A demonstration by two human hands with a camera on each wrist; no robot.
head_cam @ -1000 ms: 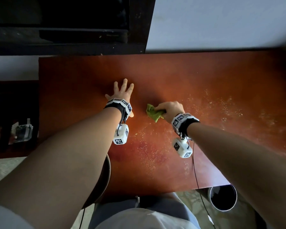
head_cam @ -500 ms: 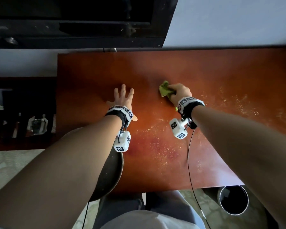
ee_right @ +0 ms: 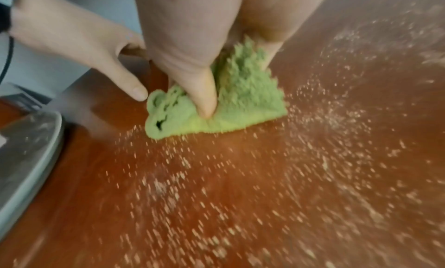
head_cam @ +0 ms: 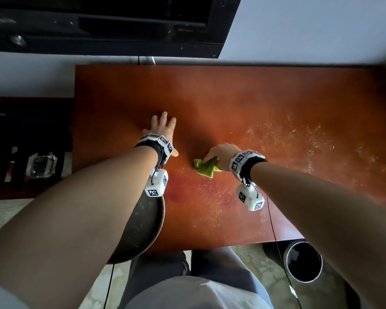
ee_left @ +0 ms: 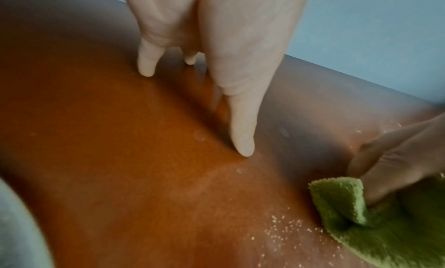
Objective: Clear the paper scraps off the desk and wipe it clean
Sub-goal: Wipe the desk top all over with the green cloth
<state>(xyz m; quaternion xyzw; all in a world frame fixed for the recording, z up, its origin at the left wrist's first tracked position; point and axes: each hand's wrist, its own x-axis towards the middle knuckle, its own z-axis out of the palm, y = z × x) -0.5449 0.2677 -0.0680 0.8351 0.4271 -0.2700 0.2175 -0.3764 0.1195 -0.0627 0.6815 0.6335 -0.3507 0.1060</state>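
On the reddish-brown desk my right hand grips a bunched green cloth and presses it onto the wood near the middle. My left hand lies flat on the desk with fingers spread, just left of the cloth. Fine pale crumbs are scattered over the desk to the right of the cloth and in front of it. No larger paper scraps show.
A dark round tray juts over the desk's front edge under my left forearm. A round bin stands on the floor at the front right. A dark cabinet hangs over the back left. A cable trails from my right wrist.
My right hand has drawn the green cloth back toward me, from the far middle of the desk to beside my left wrist. The left hand has stayed flat in place.
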